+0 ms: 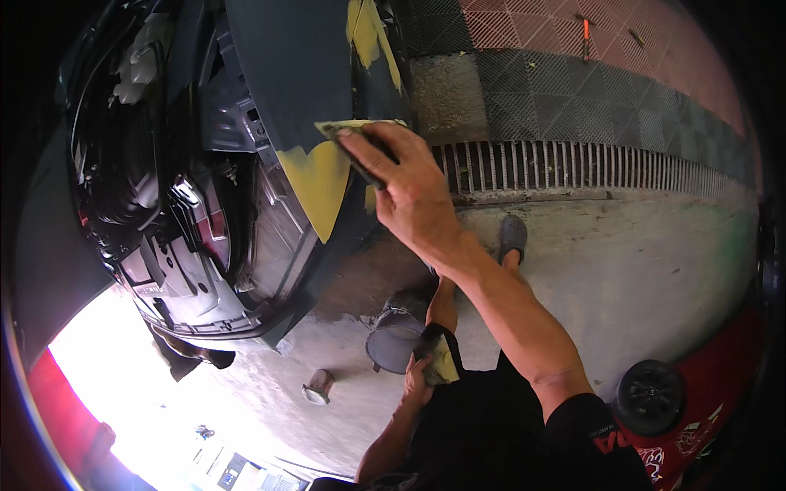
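Observation:
A dark grey car panel [299,74] stretches along the left, with a yellow patch of filler [319,184] near its tapered end and more yellow filler [368,37] higher up. My right hand [413,192] is closed around a flat dark putty spreader [367,167] with a yellowish edge, held over the panel just above the lower patch. Whether it touches the surface is hard to tell. Low near my body, my left hand [417,376] grips a flat dark palette [442,362] bearing yellow filler. Its fingers are partly hidden.
Left of the panel lies the exposed engine bay [196,213]. A dark bucket [395,342] and a small container [318,386] stand on the concrete floor. Beyond is a drain grate [565,168], then floor tiles with an orange-handled tool [585,39]. A black wheel [649,397] shows lower right.

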A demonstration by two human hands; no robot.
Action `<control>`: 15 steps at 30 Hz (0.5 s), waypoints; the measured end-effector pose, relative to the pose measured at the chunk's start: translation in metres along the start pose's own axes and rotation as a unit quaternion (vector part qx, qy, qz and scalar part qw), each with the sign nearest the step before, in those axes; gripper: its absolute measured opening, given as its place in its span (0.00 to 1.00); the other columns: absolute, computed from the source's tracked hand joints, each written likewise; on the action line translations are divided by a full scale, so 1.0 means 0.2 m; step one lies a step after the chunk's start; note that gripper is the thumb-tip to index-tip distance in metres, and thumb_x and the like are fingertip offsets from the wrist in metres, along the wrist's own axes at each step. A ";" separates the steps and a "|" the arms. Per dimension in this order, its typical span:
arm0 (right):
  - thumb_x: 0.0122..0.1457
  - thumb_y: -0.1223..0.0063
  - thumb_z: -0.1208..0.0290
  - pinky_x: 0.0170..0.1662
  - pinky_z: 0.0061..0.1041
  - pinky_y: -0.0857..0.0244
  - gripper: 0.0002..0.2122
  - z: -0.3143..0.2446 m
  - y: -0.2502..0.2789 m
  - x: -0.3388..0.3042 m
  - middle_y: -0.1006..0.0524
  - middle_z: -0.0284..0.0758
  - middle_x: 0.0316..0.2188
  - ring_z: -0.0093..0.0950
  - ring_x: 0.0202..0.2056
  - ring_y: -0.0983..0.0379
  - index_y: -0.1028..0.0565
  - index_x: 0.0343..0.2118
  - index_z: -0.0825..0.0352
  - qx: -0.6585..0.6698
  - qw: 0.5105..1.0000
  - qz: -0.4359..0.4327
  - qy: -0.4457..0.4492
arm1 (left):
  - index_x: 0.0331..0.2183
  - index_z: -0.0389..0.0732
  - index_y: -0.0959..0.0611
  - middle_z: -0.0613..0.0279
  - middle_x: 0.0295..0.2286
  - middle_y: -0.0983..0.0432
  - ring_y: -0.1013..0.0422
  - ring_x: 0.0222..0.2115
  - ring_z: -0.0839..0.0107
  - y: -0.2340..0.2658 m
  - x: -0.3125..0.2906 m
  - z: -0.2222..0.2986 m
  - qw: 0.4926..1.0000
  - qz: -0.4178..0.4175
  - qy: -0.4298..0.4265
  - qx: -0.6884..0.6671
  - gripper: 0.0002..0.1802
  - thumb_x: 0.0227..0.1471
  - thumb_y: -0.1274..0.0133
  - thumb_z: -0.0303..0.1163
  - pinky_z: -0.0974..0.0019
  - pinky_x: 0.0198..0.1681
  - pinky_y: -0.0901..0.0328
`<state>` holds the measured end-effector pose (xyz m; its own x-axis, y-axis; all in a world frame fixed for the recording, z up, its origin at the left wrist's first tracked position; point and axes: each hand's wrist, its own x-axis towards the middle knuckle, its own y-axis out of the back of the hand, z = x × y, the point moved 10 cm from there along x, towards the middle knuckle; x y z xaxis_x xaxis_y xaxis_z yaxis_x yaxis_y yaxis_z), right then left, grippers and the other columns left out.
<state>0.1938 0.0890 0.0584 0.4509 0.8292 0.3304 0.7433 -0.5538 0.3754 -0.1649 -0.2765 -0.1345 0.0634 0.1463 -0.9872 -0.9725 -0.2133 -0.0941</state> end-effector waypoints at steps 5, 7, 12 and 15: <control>0.47 0.34 0.88 0.62 0.48 0.33 0.41 -0.05 -0.10 0.02 0.26 0.42 0.56 0.46 0.59 0.29 0.26 0.66 0.49 -0.037 0.998 0.031 0.040 | 0.59 0.44 0.24 0.56 0.51 0.21 0.22 0.51 0.56 0.04 0.01 0.01 1.000 0.013 0.017 -0.009 0.23 0.64 0.46 0.25 0.50 0.54 0.24; 0.43 0.36 0.91 0.64 0.47 0.32 0.46 -0.06 -0.13 0.03 0.27 0.41 0.59 0.47 0.61 0.30 0.27 0.68 0.48 -0.034 0.998 0.038 0.031 | 0.60 0.44 0.24 0.56 0.51 0.21 0.22 0.51 0.56 0.07 0.03 -0.01 1.000 0.004 0.014 -0.010 0.23 0.64 0.45 0.26 0.50 0.54 0.24; 0.40 0.34 0.90 0.62 0.48 0.32 0.47 -0.05 -0.20 0.00 0.26 0.41 0.57 0.47 0.59 0.30 0.28 0.68 0.47 -0.052 0.996 0.062 0.023 | 0.60 0.43 0.24 0.56 0.52 0.21 0.22 0.51 0.56 0.09 0.04 0.01 1.000 -0.008 0.027 -0.001 0.23 0.64 0.45 0.26 0.50 0.54 0.24; 0.46 0.31 0.84 0.59 0.51 0.34 0.41 -0.08 -0.21 -0.07 0.27 0.43 0.55 0.47 0.57 0.30 0.27 0.67 0.49 -0.059 0.997 0.035 0.023 | 0.60 0.43 0.24 0.56 0.52 0.21 0.22 0.51 0.56 0.10 0.02 0.03 1.000 0.002 0.027 0.006 0.24 0.64 0.46 0.26 0.51 0.54 0.24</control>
<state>0.1484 0.0998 0.0516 0.4750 0.7849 0.3979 0.6463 -0.6180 0.4476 -0.1858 -0.2752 -0.1393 0.0703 0.0936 -0.9931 -0.9755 -0.2017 -0.0881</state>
